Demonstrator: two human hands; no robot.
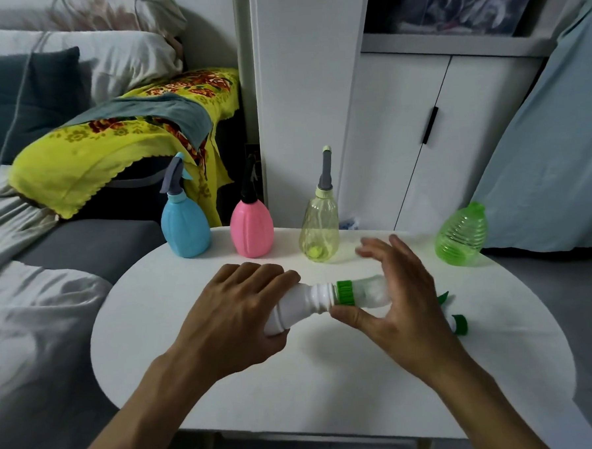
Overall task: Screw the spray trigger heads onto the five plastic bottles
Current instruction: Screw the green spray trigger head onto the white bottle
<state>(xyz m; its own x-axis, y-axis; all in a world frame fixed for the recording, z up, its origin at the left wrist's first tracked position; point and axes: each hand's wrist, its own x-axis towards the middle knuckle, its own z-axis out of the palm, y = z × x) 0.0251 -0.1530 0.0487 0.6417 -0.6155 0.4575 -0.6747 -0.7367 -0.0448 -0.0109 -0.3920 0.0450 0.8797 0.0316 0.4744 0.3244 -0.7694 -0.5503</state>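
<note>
White bottle (294, 308) held on its side above the middle of the white desk (248, 391), neck pointing right. Left hand (237, 316) wrapped over the bottle body, fingers curled around it. Green collar (345, 292) of a spray head seated at the bottle neck, clear head body (373, 290) extending right of it. Right hand (390, 288) around that head: thumb touching beneath the collar, fingers spread and blurred above it; firmness of contact cannot be told.

Behind the white bottle, along the far desk edge: blue bottle (185, 226), pink bottle (252, 228) and clear yellow bottle (319, 231), all upright with heads fitted, spaced apart. Green bottle (461, 234) right of these, tilted, neck bare, close to the far right edge. Loose green-collared spray head (457, 322) lying on the desk just right of the right hand, partly hidden.

Bare desk surface in front of the white bottle up to the near edge. Sofa (93, 245) left of the desk, white cabinet (403, 133) behind it.
</note>
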